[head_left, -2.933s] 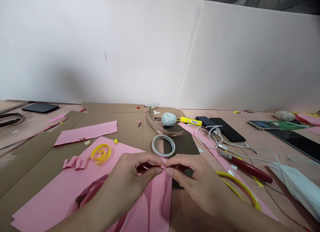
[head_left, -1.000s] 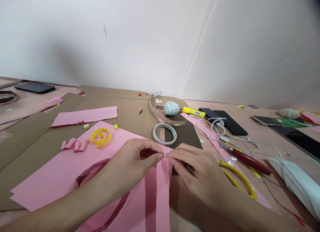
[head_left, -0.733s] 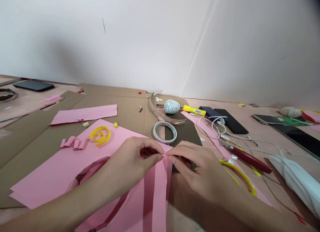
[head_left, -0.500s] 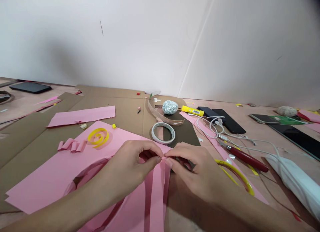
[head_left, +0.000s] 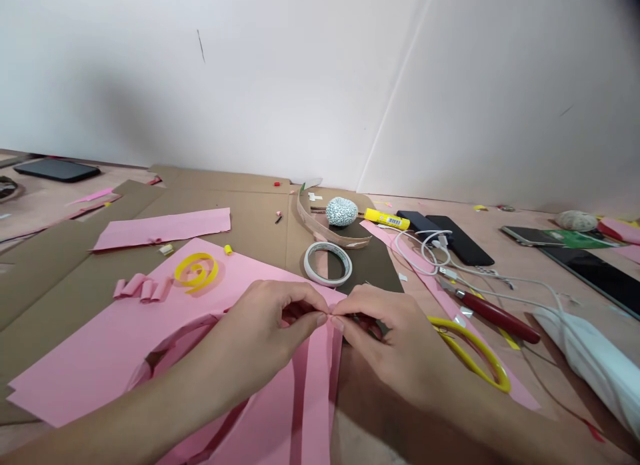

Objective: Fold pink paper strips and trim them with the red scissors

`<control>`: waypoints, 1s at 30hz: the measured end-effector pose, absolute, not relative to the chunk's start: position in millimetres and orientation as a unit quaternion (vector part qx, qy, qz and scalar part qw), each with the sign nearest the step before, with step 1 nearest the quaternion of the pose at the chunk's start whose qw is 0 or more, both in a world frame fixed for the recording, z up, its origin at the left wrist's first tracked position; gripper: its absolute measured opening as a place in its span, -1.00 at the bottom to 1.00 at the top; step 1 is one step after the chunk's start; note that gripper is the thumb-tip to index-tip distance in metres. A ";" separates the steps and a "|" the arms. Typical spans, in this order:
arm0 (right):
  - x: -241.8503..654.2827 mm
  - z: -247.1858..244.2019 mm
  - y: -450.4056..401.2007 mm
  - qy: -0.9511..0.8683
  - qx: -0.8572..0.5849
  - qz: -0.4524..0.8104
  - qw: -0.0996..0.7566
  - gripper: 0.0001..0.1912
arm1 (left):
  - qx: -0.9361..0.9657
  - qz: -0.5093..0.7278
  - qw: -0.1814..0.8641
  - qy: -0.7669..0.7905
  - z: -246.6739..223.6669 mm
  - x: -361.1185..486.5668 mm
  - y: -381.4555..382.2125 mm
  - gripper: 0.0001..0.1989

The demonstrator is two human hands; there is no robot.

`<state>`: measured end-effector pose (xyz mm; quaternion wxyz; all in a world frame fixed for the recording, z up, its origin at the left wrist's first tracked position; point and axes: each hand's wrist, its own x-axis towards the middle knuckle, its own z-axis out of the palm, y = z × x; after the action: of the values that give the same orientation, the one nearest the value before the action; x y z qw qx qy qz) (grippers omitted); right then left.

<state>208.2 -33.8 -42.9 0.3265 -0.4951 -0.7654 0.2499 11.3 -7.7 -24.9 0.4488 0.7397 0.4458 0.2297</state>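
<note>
Left hand (head_left: 263,325) and right hand (head_left: 387,338) are closed in a pinch, fingertips meeting on the upper end of a narrow pink paper strip (head_left: 320,378), above a large pink paper sheet (head_left: 85,378) on brown cardboard (head_left: 250,198). Beyond lie a yellow paper spiral (head_left: 197,271), a white tape roll (head_left: 327,265) and a red-handled craft knife (head_left: 495,316).

Matt pink paper sheet (head_left: 100,365), on it a curl of slightly glossy yellow paper (head_left: 196,255), beneath it dull, rough brown cardboard (head_left: 250,208), right of it a glossy clear-film tape roll (head_left: 327,245), a shiny red plastic knife handle (head_left: 495,316), smooth white plastic-coated cables (head_left: 510,290)
</note>
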 end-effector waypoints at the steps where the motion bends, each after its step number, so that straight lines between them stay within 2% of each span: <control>1: 207.9 -43.0 -33.8 -0.763 -0.497 0.253 0.326 -0.82 | 0.740 0.229 0.448 0.446 -25.2 10.8 -8.3 -0.79; 5: 205.8 -40.8 -34.1 -0.769 -0.495 0.267 0.303 -0.82 | 0.753 0.226 0.429 0.445 -28.1 9.7 -9.8 -0.79; 9: 204.8 -39.5 -34.8 -0.778 -0.477 0.284 0.294 -0.74 | 0.768 0.224 0.408 0.440 -30.2 10.0 -10.6 -0.80; 18: 207.9 -44.3 -34.1 -0.766 -0.488 0.273 0.319 -0.80 | 0.738 0.229 0.450 0.447 -26.1 12.4 -6.9 -0.80; 30: 206.5 -40.4 -34.8 -0.778 -0.475 0.267 0.314 -0.80 | 0.748 0.235 0.435 0.442 -28.3 10.9 -7.8 -0.83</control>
<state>206.5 -34.8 -40.4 0.3140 -0.4746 -0.7776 0.2675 10.9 -7.8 -28.3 0.4351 0.7484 0.4418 0.2355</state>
